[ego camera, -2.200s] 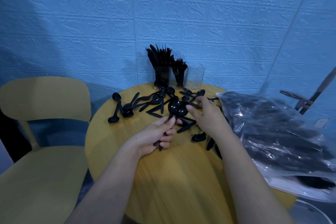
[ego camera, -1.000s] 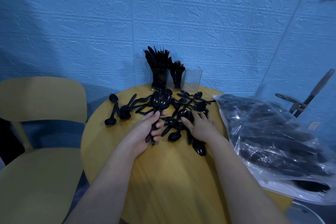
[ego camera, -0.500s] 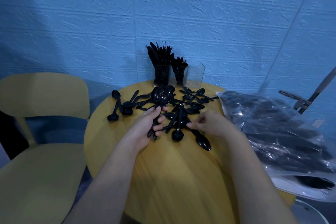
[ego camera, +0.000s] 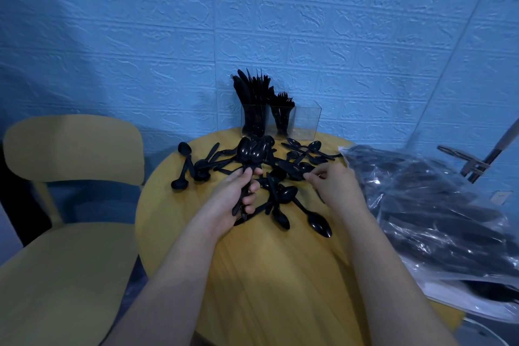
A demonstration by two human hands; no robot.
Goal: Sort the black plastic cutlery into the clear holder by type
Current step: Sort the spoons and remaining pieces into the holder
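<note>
Black plastic spoons (ego camera: 283, 194) lie scattered in a heap on the round wooden table (ego camera: 280, 275). My left hand (ego camera: 233, 194) grips a bunch of spoons (ego camera: 252, 153) by their handles, bowls pointing up and away. My right hand (ego camera: 334, 185) reaches into the heap and pinches a spoon (ego camera: 295, 170) with its fingertips. The clear holder (ego camera: 306, 122) stands at the table's far edge against the wall. Its left compartment holds knives (ego camera: 252, 93), the middle one forks (ego camera: 283, 109), and the right one looks empty.
A clear plastic bag (ego camera: 438, 219) full of more black cutlery covers the table's right side. A yellow chair (ego camera: 64, 205) stands to the left. A metal stand (ego camera: 483, 160) rises at the far right. The blue textured wall is close behind the holder.
My left hand has kept its bunch of spoons and lifted it slightly. My right hand moved up and away from the near spoons to the middle of the heap and closed its fingertips on one.
</note>
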